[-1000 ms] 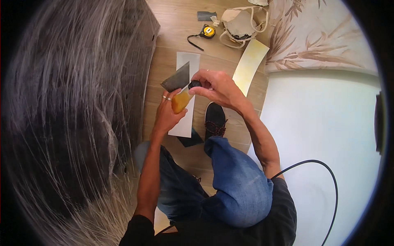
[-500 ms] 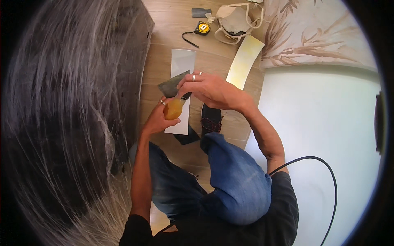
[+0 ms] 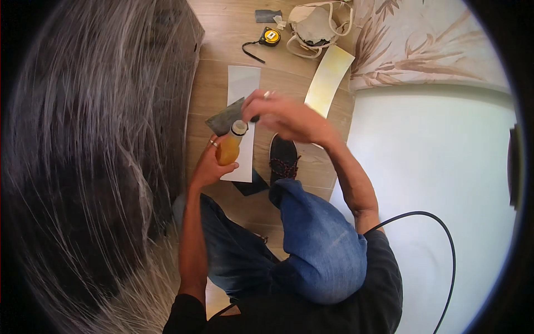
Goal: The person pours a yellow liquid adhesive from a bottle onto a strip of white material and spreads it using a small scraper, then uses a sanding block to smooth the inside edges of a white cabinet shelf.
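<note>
One film-wrapped dark block [image 3: 100, 139] is seen at far left. By the left hand [image 3: 206, 168], whose fingers are curled round it, an uncapped bottle [image 3: 228, 148] of amber liquid is held above a white strip [image 3: 243, 83], near a grey sheet [image 3: 222, 118]. Just right of the bottle's mouth, a small black cap [image 3: 255, 118] is pinched by the blurred fingers of the right hand [image 3: 288, 118]. Farther right, a yellowish strip [image 3: 328, 80] is laid on the wooden floor [image 3: 285, 75].
</note>
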Available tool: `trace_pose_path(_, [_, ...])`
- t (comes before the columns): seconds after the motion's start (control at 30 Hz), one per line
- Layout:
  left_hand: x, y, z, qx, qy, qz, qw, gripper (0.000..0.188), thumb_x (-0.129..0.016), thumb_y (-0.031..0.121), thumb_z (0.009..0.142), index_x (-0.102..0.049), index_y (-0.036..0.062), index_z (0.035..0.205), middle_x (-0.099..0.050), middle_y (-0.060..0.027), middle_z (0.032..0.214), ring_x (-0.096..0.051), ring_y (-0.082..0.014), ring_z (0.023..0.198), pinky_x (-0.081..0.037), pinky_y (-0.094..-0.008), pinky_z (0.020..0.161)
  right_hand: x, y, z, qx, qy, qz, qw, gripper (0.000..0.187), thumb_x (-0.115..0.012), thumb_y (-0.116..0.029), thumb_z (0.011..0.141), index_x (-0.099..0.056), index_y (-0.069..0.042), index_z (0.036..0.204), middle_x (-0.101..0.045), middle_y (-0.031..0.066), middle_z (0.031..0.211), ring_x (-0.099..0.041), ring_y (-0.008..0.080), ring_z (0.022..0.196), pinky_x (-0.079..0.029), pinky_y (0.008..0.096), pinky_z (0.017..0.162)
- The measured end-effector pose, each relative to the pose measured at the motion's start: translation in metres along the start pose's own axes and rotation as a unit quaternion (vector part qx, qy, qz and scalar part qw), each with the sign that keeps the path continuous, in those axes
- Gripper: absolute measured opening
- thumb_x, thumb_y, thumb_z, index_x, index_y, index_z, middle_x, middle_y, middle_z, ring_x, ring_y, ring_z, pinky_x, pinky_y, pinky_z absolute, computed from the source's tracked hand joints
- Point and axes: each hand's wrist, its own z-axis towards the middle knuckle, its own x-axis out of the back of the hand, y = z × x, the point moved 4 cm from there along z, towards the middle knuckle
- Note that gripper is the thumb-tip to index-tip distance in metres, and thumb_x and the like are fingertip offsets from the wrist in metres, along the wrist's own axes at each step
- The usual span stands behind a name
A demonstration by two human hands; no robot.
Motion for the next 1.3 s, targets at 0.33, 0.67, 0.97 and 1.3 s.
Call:
trace_pose_path(0.33, [-0.005,-0.003,0.004,0.03,0.018,-0.051,0.998,0.066,-0.082,0.014,0.073,-0.05,-0.0002,0.13,-0.046,-0.01,0.112,-0.05,-0.0235,0.108,-0.043,-0.0345,0.095,-0.016,0.253,-0.086,-0.29,0.131,-0.25,0.915,0.036,-0.072,-0.013,0.082,-0.064,-0.018,0.117,-0.065,0.0113,0.103,-0.066,0.0308,0.092,-0.053,0.0419,0.08])
trace_pose_path(0.67, [-0.019,0.019,0.013,0.045,-0.006,-0.202,0.978,0.083,-0.078,0.007,0.078,-0.035,0.0068,0.15,-0.059,-0.0079,0.109,-0.059,-0.0124,0.083,-0.051,-0.0269,0.071,-0.087,0.14,-0.053,-0.296,0.104,0.347,0.884,0.04,-0.066,-0.035,0.094,-0.063,-0.007,0.122,-0.065,0.0024,0.103,-0.063,0.015,0.092,-0.049,0.0306,0.083])
trace_pose_path(0.97, [-0.016,-0.005,0.027,0.02,0.108,-0.039,0.993,0.064,-0.082,0.022,0.079,-0.05,-0.0003,0.129,-0.063,-0.0098,0.102,-0.063,-0.0199,0.091,-0.051,-0.0325,0.081,-0.06,0.15,-0.066,-0.266,0.416,0.369,0.787,0.03,-0.06,-0.033,0.099,-0.066,-0.008,0.113,-0.07,0.0014,0.097,-0.064,0.0111,0.084,-0.05,0.0268,0.079])
trace_pose_path(1.3, [0.031,-0.007,0.062,0.092,0.139,0.149,0.975,0.074,-0.081,0.036,0.075,-0.049,-0.0038,0.129,-0.066,-0.0235,0.111,-0.065,-0.0347,0.103,-0.051,-0.0398,0.087,-0.011,0.153,-0.113,-0.233,0.493,0.349,0.762,0.024,-0.062,-0.029,0.098,-0.065,-0.009,0.113,-0.07,0.0021,0.1,-0.066,0.013,0.083,-0.051,0.0277,0.074])
